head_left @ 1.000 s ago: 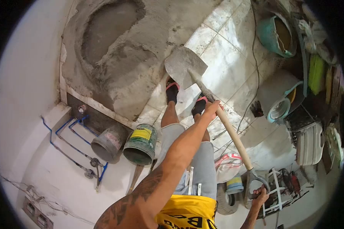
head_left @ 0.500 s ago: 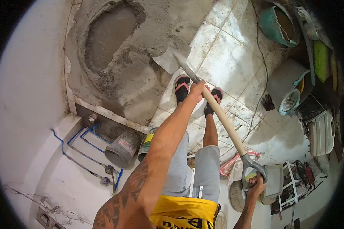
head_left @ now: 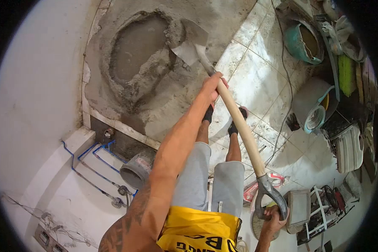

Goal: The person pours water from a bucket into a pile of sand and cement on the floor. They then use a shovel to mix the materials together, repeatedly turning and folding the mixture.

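Farther forward than before, a wooden-shafted grey metal shovel [head_left: 238,119] overhangs grey, ring-ridged mortar [head_left: 130,92] ahead of the left hand [head_left: 212,85], wrapped round its shaft; the right hand [head_left: 275,221] grips its handle.

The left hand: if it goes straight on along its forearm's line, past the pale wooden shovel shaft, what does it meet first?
Beyond the shaft it grips, the left hand would probably meet dusty white floor tiles, though depth is unclear.

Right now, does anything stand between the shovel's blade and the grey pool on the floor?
Yes: the raised grey rim around the pool stands between it and the blade, just left of the blade in the picture.
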The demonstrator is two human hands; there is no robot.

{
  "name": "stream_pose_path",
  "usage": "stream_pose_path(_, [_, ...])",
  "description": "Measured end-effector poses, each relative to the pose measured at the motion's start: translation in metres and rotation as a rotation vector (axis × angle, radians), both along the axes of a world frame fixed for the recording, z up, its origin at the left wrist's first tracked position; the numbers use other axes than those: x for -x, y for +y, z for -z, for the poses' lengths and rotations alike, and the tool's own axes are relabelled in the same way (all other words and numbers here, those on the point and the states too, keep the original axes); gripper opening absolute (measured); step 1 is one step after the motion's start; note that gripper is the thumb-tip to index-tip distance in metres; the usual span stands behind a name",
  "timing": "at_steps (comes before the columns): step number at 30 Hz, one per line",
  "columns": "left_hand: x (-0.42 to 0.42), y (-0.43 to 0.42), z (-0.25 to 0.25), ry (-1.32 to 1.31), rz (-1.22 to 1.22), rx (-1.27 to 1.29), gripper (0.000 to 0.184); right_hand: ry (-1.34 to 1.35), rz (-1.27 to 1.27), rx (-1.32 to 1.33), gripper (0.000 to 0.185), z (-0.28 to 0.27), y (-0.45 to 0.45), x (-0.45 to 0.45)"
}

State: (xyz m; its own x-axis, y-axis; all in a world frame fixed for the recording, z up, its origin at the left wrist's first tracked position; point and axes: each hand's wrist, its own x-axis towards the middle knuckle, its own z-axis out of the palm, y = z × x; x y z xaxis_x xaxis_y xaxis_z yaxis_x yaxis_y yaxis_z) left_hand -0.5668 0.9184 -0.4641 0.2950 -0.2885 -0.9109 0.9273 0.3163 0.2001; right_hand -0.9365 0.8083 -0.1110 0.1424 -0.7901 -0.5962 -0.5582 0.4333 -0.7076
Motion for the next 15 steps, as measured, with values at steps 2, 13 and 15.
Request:
stream_pose_path(2, [-0.014, 0.007, -0.018, -0.011, -0.055, 0.039, 0.014, 0.062, -0.132, 0.006, 0.014, -0.015, 0.011, -0.006])
stream_pose_path(13, [-0.026, 0.07, -0.036, 0.05, -0.316, 0.39, 0.016, -0.13, -1.12, 0.096, 0.038, -0.02, 0.044, 0.019])
stream_pose_path(15, [-0.017, 0.069, -0.048, 0.026, -0.295, 0.312, 0.018, -0.091, -1.099, 0.071, 0.033, -0.021, 0.041, 0.023])
